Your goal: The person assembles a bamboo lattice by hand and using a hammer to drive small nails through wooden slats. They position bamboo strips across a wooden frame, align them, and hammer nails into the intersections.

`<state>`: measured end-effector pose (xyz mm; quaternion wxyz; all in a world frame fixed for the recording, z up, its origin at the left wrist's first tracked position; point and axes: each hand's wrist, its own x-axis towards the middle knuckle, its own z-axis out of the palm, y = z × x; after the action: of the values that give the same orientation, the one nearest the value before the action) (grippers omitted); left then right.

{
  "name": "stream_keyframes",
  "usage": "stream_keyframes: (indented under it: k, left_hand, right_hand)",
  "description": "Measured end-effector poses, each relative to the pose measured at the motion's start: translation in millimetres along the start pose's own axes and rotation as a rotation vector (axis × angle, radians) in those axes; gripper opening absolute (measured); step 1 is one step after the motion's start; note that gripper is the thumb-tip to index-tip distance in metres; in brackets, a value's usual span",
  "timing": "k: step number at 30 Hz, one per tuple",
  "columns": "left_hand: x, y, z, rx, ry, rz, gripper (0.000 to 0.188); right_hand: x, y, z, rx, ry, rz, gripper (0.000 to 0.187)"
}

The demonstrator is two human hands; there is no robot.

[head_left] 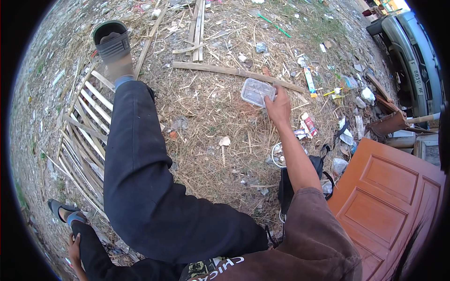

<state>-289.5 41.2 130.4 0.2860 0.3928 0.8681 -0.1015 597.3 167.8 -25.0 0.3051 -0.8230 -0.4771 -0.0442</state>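
My right hand (279,107) is stretched forward over the dry grass. Its fingers and thumb are closed on the edge of a clear, rectangular plastic food container (256,92). Beyond the container lies a long wooden strip (225,69). At the lower left, my left hand (74,249) rests against my dark trouser leg (89,241) near the ankle. Its visible fingers are stretched out, and it holds nothing that I can see.
Pale bent bamboo slats (89,119) lie left of my leg. On the right are a black bag (288,187), a red-and-white packet (308,125) and an orange-brown panelled door (382,206). A parked vehicle (417,61) stands at the far right. Litter and wood scraps are strewn around.
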Motion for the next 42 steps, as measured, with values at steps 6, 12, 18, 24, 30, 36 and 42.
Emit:
stream_keyframes:
  k: [6,12,18,24,30,36,42]
  left_hand:
    - [-2.6,2.8,-1.4,0.259,-0.051,0.023,0.071]
    - [7.7,-12.7,0.6,0.208,-0.076,0.050,0.069]
    - [-3.8,-10.0,0.4,0.202,-0.067,0.053,0.068]
    - [-5.2,-4.8,3.0,0.181,-0.070,0.073,0.067]
    - [-19.1,7.1,0.5,0.236,-0.050,0.079,0.064]
    - [-24.7,5.9,0.3,0.202,-0.054,0.080,0.064]
    - [-46.0,37.7,4.7,0.334,-0.022,0.067,0.061]
  right_hand:
    - [21.9,-13.8,-9.2,-0.201,-0.126,-0.523,0.026]
    - [60.2,-32.4,15.9,-0.428,-0.795,-0.495,0.027]
    - [67.8,-40.4,17.8,-0.494,-0.854,-0.562,0.021]
    - [75.6,-37.5,23.4,-0.507,-0.924,-0.634,0.014]
    - [78.8,-62.4,12.4,-0.527,-0.978,-0.718,0.013]
    - [79.5,-70.4,13.5,-0.608,-0.983,-0.778,0.011]
    - [92.8,-49.8,11.6,-0.574,-0.989,-0.679,0.012]
